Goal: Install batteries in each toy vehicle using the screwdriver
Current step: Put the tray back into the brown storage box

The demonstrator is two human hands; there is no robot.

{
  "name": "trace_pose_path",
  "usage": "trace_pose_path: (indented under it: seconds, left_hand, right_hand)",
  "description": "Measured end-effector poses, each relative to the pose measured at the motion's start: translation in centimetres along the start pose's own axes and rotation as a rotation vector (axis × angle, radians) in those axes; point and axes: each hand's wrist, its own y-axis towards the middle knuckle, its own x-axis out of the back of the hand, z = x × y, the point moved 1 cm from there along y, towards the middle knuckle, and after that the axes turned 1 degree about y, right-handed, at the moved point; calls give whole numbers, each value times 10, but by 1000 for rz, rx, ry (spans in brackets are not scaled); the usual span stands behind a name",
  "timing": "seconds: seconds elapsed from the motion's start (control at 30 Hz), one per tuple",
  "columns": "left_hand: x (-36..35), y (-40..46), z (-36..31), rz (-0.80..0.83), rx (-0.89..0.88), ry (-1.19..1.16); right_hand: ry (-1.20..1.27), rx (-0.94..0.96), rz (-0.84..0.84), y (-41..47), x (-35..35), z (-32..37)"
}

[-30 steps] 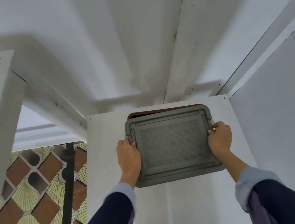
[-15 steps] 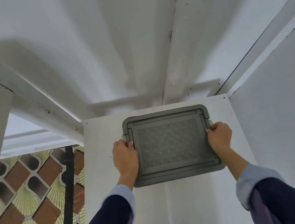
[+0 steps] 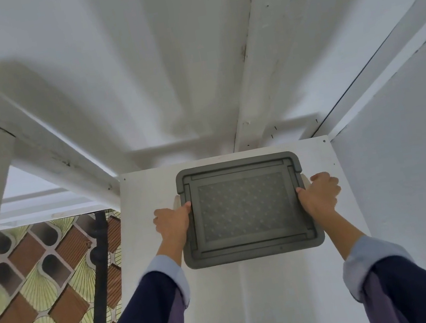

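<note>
Box: grey rectangular plastic lidded box (image 3: 245, 209), on white shelf (image 3: 150, 200).
My left hand (image 3: 173, 223): gripping its left edge.
My right hand (image 3: 320, 194): gripping its right edge.

A white ceiling (image 3: 160, 57) with beams spans overhead; left of the white cabinet (image 3: 160, 254), a patterned tiled floor (image 3: 36, 289) shows.

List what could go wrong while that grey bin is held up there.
The grey bin is held overhead only by the left hand and right hand at its side edges; a slip could drop it. It may scrape the white cabinet. Its contents are hidden and could shift.
</note>
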Motion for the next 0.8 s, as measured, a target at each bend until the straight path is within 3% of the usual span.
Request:
trace_pose_path:
  seconds: [0.1,0.2,0.27,0.4,0.5,0.6,0.7,0.8]
  left_hand:
    - [4,4,3,211,110,-234]
    - [5,3,6,304,85,-267]
    - [3,3,5,211,-13,-143]
    - [-3,-7,8,5,-270,196]
    - [-7,-18,9,-119,-406,406]
    - [-6,-19,9,-147,-461,460]
    - [2,-12,9,9,-423,146]
    - [20,-5,15,333,-151,-366]
  right_hand:
    - [45,-118,83,0,-5,-7]
    - [104,-49,204,0,-8,-18]
    - [75,27,120,-3,-8,-20]
    - [-261,212,-81,-14,-8,-20]
    - [-476,417,-124,-16,-13,-22]
    - [-477,548,-105,-14,-12,-29]
    - [-173,486,8,-8,0,-38]
    - [193,242,319,1,13,-39]
